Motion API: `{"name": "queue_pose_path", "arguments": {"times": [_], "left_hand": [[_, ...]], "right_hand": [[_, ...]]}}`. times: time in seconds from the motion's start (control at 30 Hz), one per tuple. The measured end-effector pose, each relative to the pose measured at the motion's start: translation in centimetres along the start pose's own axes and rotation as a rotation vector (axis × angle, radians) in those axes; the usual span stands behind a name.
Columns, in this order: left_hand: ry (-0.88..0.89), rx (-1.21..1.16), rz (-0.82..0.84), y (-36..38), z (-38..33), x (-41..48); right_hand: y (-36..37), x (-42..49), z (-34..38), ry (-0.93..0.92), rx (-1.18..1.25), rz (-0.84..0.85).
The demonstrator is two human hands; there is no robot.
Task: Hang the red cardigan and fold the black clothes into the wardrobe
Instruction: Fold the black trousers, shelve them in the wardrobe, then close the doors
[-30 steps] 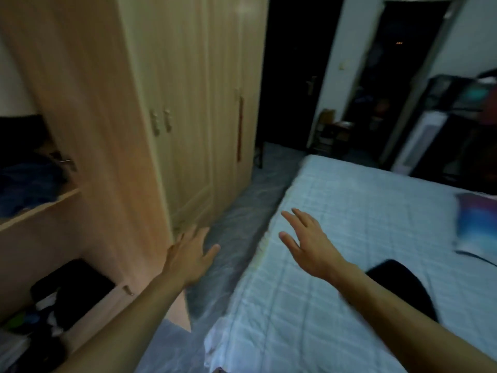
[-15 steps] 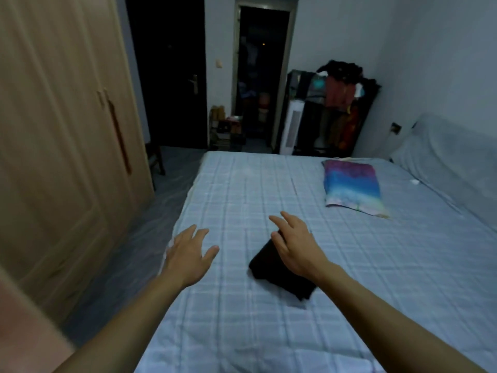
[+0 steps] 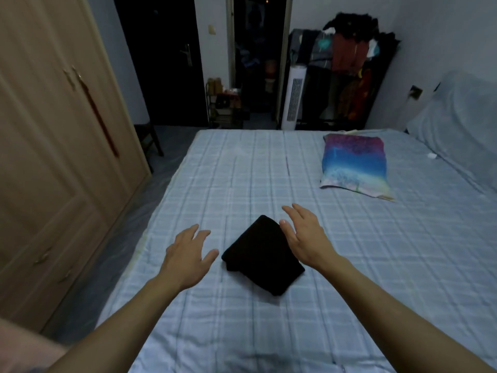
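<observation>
A folded black garment lies on the light blue checked bed, near its front left part. My left hand hovers just left of the garment, fingers spread, holding nothing. My right hand is over the garment's right edge, fingers apart and empty; whether it touches the cloth I cannot tell. The wooden wardrobe stands along the left, its doors in view shut. No red cardigan is clearly in view.
A multicoloured pillow lies at the bed's far right. A clothes rack full of garments and a white tower fan stand beyond the bed. A narrow floor strip runs between wardrobe and bed. Dark doorways are at the back.
My view has swung right, from the open wardrobe shelves to the bed. Both hands have come to either side of the folded black garment.
</observation>
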State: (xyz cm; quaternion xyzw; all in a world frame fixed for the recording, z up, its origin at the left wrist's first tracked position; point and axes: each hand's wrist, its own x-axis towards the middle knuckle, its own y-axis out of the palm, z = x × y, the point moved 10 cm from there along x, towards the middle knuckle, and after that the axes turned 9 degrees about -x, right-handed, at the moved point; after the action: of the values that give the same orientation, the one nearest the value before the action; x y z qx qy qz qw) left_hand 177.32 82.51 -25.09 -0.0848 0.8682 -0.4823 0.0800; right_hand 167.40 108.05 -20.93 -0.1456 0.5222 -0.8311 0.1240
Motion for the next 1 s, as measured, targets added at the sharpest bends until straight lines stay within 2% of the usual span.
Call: {"name": "queue_pose_path", "arguments": {"times": [0.17,0.5,0.67,0.83,1.0], "left_hand": [[-0.041,0.013,0.053,2.5,0.7,3.8],[0.071,-0.004,0.275,12.2,-0.1,15.6],[0.095,-0.026,0.405,18.5,-1.8,17.4],[0.088,0.001,0.528,25.3,-3.5,18.0],[0.043,0.004,0.573,31.7,-4.3,17.9]], "right_hand": [[1.7,3.1,-2.9,0.019,0.005,0.019],[6.6,7.8,-11.2,0.205,-0.106,0.124],[9.7,7.2,-15.2,0.285,-0.046,0.134],[14.6,5.9,-19.7,0.329,-0.024,0.246],[20.3,6.1,-23.2,0.317,0.019,0.376]]}}
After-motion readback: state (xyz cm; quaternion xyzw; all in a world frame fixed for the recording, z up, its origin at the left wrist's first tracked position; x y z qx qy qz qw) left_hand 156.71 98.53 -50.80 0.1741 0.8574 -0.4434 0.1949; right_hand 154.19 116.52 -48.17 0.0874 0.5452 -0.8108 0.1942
